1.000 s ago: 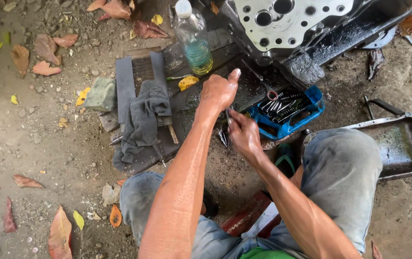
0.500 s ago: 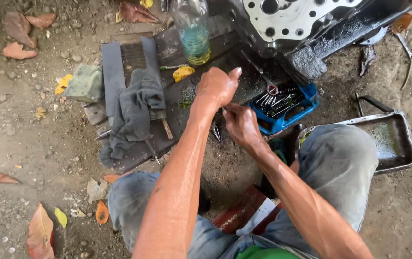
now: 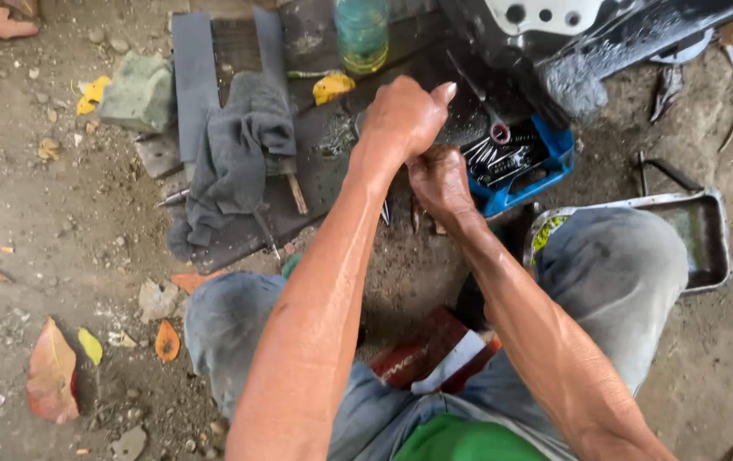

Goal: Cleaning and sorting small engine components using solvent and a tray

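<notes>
Both hands work close together over the dark mat. Left hand (image 3: 405,115) is curled into a fist with the thumb sticking up, clenched on something thin that the fingers hide; what it is cannot be told. Right hand (image 3: 440,181) sits just beneath and beside it, fingers bent downward and pinching a small dark piece, also mostly hidden, with a few short metal pins (image 3: 385,212) poking out below the knuckles.

Nearest the body, the knees in grey trousers (image 3: 614,273) frame a red and white packet (image 3: 435,354) lying on the dirt between them. Beyond the right knee a shallow metal tray (image 3: 716,248) rests on the ground.

Further out, the dark mat (image 3: 324,162) carries a crumpled grey rag (image 3: 234,158) toward its left edge, draped over a wooden-handled tool (image 3: 296,192). At the mat's right edge a blue tray of sockets and bits (image 3: 516,162) lies just beside the right hand. A clear plastic bottle (image 3: 361,34) with greenish liquid stands at the far edge, next to the grimy engine block (image 3: 546,34).

Risks, as I judge them: small parts slipping from oily fingers would vanish into the loose dirt and leaves; an elbow swing could tip the bottle over the mat; grit from the ground could cling to whatever is being fitted.
</notes>
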